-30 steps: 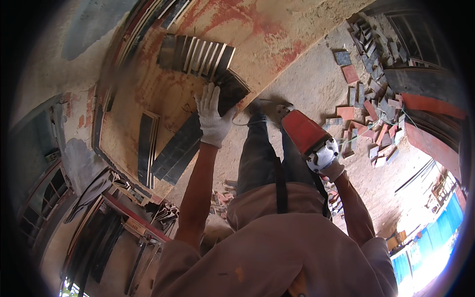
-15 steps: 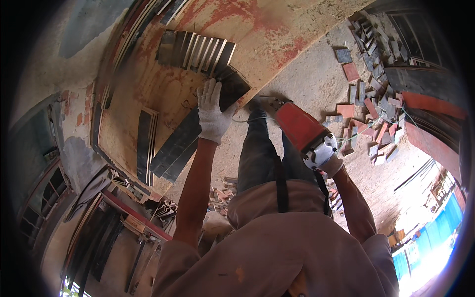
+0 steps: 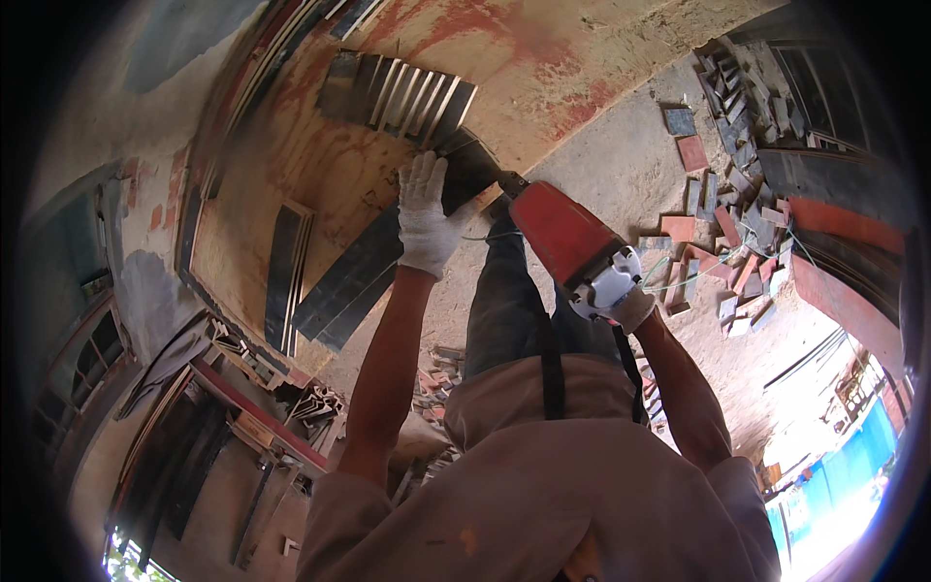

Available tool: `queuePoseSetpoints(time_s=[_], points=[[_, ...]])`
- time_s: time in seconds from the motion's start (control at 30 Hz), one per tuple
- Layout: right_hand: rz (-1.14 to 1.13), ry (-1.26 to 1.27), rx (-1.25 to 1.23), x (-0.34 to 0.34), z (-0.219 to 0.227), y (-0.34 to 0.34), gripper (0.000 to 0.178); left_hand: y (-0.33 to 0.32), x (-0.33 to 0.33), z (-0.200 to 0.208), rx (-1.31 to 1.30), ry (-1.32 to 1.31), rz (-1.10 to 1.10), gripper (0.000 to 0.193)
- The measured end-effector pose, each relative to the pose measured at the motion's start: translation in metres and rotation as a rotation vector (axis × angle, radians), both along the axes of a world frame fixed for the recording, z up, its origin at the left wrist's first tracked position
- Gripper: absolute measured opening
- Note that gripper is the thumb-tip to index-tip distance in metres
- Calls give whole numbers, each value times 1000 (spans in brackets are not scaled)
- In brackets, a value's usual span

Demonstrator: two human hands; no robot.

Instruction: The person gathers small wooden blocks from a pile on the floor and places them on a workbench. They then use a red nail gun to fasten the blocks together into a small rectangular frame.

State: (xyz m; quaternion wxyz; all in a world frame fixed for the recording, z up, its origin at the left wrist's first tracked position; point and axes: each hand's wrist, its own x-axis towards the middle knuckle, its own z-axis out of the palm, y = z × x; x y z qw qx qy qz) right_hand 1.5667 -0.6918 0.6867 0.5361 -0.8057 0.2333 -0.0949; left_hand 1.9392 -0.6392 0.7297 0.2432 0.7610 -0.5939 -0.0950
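Note:
My left hand (image 3: 428,218), in a whitish work glove, lies with outstretched fingers on a long dark board (image 3: 354,272). The board rests slantwise on a stained wooden worktop (image 3: 262,179), its far end by the worktop's edge. My right hand (image 3: 635,308), gloved too, is closed round the rear of a red power tool (image 3: 565,236) with a white and black back end. The tool's narrow dark metal front is at the board's far end, right of my left hand. Whether it touches the board I cannot tell.
Short dark strips (image 3: 407,97) lie in a row beyond my left hand. More narrow dark boards (image 3: 286,272) lie at left. Many red and grey offcuts (image 3: 693,230) litter the floor at right. A thin pale green cord (image 3: 669,272) runs near the tool.
My right hand has moved the power tool leftward, bringing its front to the board's far end. My left hand stays flat on the board; the view has shifted slightly.

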Motion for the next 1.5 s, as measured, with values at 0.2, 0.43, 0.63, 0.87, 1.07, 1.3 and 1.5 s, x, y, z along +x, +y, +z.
queuePoseSetpoints(time_s=[0.2, 0.43, 0.63, 0.87, 1.07, 1.3, 1.5], points=[[-23, 42, 125, 20, -20, -4, 34, 1, -4, -1, 7, -11, 29, 83], [-289, -112, 799, 42, 0, -7, 29, 3, -7, -5, 31, -23, 49, 87], [-316, 59, 594, 44, 4, -15, 43, 2, -9, -3, 17, -10, 65, 88], [-209, 2, 463, 47, 39, -29, 44, 1, -9, -2, -17, 8, 53, 84], [25, -119, -331, 71, 89, -42, 50, 11, -5, -9, -45, 13, 78, 88], [-65, -289, 931, 59, 25, -10, 44, 39, 2, 10, -111, 95, 206, 85], [92, 82, 231, 92, 36, -8, 45, 53, 10, 0, -89, 160, 258, 80]])
